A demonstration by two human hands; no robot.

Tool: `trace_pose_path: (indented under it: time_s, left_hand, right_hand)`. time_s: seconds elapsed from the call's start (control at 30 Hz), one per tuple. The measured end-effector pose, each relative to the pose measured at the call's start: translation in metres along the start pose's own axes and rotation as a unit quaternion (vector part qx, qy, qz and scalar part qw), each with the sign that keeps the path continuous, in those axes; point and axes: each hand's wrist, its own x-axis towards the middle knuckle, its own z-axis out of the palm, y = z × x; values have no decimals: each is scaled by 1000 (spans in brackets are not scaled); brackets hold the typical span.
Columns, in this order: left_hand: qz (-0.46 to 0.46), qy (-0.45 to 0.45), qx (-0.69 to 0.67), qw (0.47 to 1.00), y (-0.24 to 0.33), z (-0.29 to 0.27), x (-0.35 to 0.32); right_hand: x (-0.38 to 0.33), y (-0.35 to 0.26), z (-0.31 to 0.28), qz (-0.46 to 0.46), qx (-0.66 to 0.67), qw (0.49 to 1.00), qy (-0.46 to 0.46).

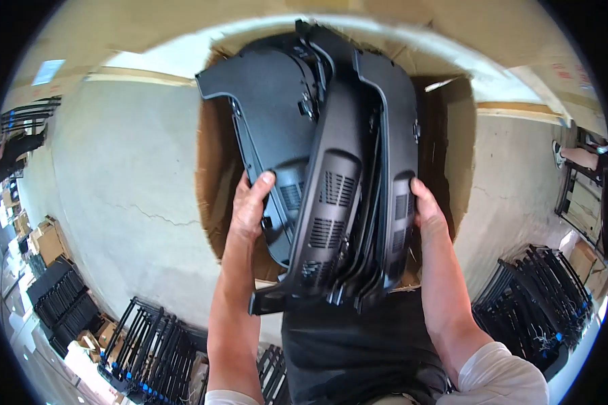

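Note:
Several black moulded plastic covers (pixel 339 142) with vent slots stand on edge, bunched together, over an open cardboard box (pixel 461 138). My left hand (pixel 250 202) grips the outer left cover (pixel 270 108), its thumb on the face beside the vents and its other fingers hidden behind. On the opposite side my right hand (pixel 425 204) presses against the outer right cover (pixel 395 101), thumb up along its edge and fingers mostly out of sight. Between the two hands the bunch is clasped, with the middle covers leaning at a slant. Their lower ends reach past the box's near edge.
Large cardboard (pixel 182 27) spans the far side. Racks of black metal frames stand at lower left (pixel 152 351) and lower right (pixel 537 297). Smaller cartons (pixel 47 239) lie at the far left. Another person's leg (pixel 579 158) shows at the right edge. The concrete floor (pixel 135 162) has cracks.

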Motion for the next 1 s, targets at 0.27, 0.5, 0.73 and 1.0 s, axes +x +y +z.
trace_pose_path:
  time_s: [0.27,0.5,0.73,1.0]
  left_hand:
    - [-66,-45,-12,997,61,-13,-84]
    - [-50,-148,20,988,93,-43,-120]
    - [-41,-259,99,960,190,-29,-200]
    - [-55,-478,87,872,320,99,-313]
  right_hand:
    - [-133,4,51,-38,63,997,-2]
    - [-203,91,85,-120,106,986,34]
    - [-319,166,125,-237,196,945,108]
    - [-522,116,197,-372,326,856,154]
